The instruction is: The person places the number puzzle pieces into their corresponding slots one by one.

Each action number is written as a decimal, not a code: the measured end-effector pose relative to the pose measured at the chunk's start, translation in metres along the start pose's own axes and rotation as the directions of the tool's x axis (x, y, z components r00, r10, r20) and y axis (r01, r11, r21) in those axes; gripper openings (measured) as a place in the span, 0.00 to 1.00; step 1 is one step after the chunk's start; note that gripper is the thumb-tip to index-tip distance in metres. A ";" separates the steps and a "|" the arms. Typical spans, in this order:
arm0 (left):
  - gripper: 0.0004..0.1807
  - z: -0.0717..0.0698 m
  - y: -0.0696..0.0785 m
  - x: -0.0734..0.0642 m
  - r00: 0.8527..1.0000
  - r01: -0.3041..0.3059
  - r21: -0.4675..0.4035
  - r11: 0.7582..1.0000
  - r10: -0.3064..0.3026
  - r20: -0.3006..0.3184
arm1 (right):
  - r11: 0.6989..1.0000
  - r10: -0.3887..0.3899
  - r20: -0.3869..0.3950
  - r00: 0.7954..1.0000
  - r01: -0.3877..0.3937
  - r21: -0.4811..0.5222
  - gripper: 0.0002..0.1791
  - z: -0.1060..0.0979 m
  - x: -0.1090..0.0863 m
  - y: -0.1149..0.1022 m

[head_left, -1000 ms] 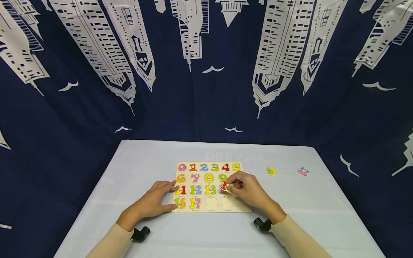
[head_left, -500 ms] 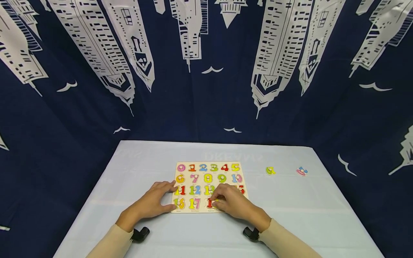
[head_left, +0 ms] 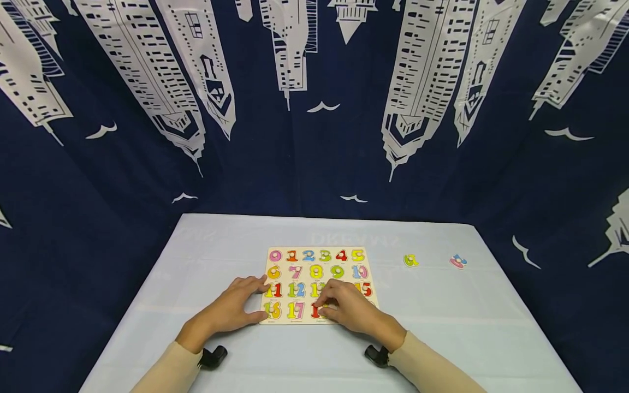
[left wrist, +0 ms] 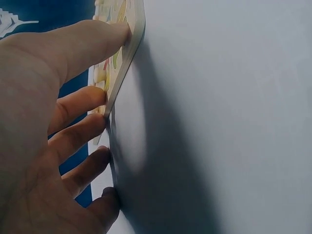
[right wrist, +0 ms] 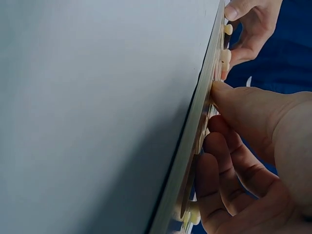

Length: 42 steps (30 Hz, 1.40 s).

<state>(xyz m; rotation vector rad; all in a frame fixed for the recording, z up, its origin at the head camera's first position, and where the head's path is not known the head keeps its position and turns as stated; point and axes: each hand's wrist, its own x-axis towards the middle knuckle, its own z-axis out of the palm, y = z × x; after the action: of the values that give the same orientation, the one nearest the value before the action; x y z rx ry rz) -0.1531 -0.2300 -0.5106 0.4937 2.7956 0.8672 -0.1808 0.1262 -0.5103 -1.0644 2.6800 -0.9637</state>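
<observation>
A pale wooden number puzzle board (head_left: 329, 264) lies on the white table, with rows of coloured knobbed number pieces in it. My left hand (head_left: 236, 305) rests on its left edge, fingers spread. In the left wrist view the thumb (left wrist: 97, 41) lies on the board's face near the rim. My right hand (head_left: 350, 307) pinches a number piece with a red 1 (head_left: 315, 310) in the bottom row, just right of the 17 (head_left: 296, 310). Its second digit is mostly hidden by the fingers. The right hand also covers the board's lower right part.
Two loose pieces lie on the table to the right of the board: a yellow-green one (head_left: 410, 260) and a pink and blue one (head_left: 458, 261). Behind the table (head_left: 221, 234) hangs a dark blue cloth (head_left: 275, 164) with white building prints.
My right hand has carried the red-1 piece left and toward me, from over the third row's right part to the bottom row. The left hand stays at the board's edge.
</observation>
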 end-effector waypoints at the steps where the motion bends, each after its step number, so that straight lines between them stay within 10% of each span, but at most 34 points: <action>1: 0.38 0.000 0.000 0.000 1.000 0.000 -0.001 1.000 0.000 -0.001 | 1.000 0.000 0.001 1.000 0.000 0.004 0.06 0.000 0.000 0.000; 15: 0.37 -0.001 0.001 -0.001 1.000 0.006 -0.008 1.000 -0.006 -0.001 | 0.994 0.004 0.045 0.999 -0.009 0.106 0.12 -0.019 -0.007 0.012; 25: 0.38 -0.001 0.001 -0.002 1.000 0.016 -0.016 1.000 -0.016 -0.004 | 0.995 0.008 -0.111 0.994 0.004 0.102 0.18 -0.057 -0.019 0.054; 42: 0.38 0.001 -0.003 -0.002 0.999 0.034 -0.034 0.999 -0.035 -0.006 | 0.951 0.304 -0.257 0.917 -0.307 0.030 0.27 -0.137 -0.059 0.158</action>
<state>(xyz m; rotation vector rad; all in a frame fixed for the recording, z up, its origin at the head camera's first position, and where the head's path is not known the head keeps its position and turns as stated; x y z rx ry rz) -0.1514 -0.2322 -0.5130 0.4368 2.7818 0.9087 -0.2706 0.3236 -0.5032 -0.5207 2.9386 -1.0884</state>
